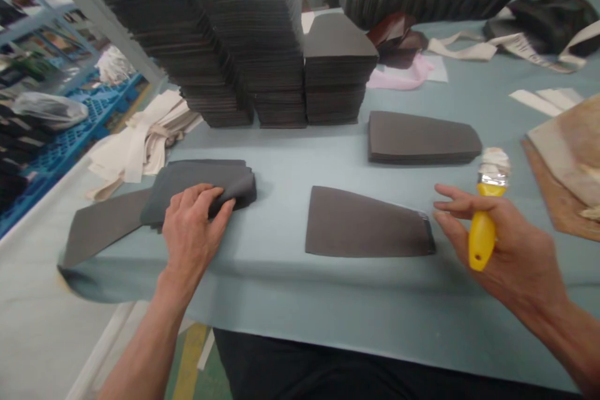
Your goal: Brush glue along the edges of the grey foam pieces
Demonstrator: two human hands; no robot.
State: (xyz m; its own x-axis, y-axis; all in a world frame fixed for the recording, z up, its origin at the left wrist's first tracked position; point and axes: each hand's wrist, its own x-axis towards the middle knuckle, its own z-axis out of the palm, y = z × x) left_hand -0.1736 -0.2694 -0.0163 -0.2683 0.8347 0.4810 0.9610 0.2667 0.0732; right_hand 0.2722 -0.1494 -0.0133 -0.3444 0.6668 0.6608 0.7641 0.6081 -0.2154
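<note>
My left hand (193,225) is closed on the near edge of a dark flat piece (185,184), whose right end curls up over a small pile of similar pieces. Lodged in my right hand (513,244) is a paintbrush (482,240) with a yellow handle, its whitish bristles pointing away from me. The thumb and fingertips of that hand are apart, close to the narrow end of a single dark grey panel (363,225) lying flat. A shiny dark strip shows along this narrow end. Another grey panel (105,225) sticks out left of the pile.
Tall stacks of dark panels (276,44) stand at the back, with a lower stack (340,81) beside them. A short stack (422,137) lies behind the single panel. White strips (140,137) are at left, a stained board (562,181) at right. The blue-green table (281,287) ends before me.
</note>
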